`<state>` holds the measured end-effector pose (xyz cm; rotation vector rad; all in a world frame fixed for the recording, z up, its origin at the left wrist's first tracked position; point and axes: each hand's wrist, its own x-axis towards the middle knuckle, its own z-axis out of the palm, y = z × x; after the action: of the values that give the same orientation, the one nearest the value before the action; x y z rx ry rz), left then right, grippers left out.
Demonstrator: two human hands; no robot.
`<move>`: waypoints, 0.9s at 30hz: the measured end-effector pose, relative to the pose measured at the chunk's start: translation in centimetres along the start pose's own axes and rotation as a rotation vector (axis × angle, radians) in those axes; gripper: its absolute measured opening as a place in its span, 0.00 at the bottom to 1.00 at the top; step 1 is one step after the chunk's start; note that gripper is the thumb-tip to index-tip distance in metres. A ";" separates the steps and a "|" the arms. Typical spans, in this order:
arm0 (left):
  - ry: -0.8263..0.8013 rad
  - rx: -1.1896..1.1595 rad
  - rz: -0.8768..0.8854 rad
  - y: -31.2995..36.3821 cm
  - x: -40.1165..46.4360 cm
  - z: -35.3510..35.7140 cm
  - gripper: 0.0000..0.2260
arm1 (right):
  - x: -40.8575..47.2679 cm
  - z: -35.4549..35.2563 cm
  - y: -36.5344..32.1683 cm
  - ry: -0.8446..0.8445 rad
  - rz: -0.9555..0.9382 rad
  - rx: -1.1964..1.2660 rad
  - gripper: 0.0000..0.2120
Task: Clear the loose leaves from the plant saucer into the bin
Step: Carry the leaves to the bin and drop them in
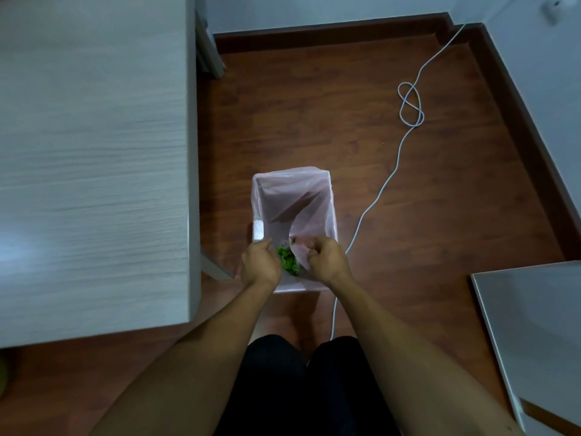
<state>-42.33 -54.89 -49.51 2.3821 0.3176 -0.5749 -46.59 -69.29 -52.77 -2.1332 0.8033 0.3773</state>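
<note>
- Loose leaves (287,261), a small green crumpled clump, show between the two hands over the near end of the bin (327,199); whether they rest against the liner is hard to tell.
- Left hand (260,262): fingers curled downward, grip hidden.
- Right hand (328,259): fingers bunched, seemingly pinching the thin pink plastic liner (309,212).
- The rectangular bin stands on the wooden floor (440,215), right of the pale wood-grain worktop (94,152).
- A white cable (393,171) loops across the floor.

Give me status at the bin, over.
Both hands over bin: left hand and right hand loosely curled, grip unclear. Green leaves between them, above the liner. Cable beside bin, not blocking.
</note>
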 end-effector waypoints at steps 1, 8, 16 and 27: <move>-0.001 0.000 -0.001 0.5 -0.6 -0.3 0.15 | -0.4 -0.4 -0.1 -0.008 0.006 0.009 0.13; -0.046 -0.081 0.018 7.0 -8.3 -5.9 0.08 | -6.4 -7.5 -4.1 0.003 -0.004 0.064 0.08; -0.083 -0.135 0.044 16.2 -17.8 -15.2 0.10 | -15.1 -17.9 -10.1 0.050 0.007 0.143 0.14; 0.002 -0.140 0.098 20.2 -20.7 -25.1 0.14 | -21.9 -26.1 -20.6 0.095 -0.116 0.059 0.09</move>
<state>-45.01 -55.36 -11.28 2.2498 0.2323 -0.4884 -49.64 -70.75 -13.05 -2.1434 0.7314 0.1904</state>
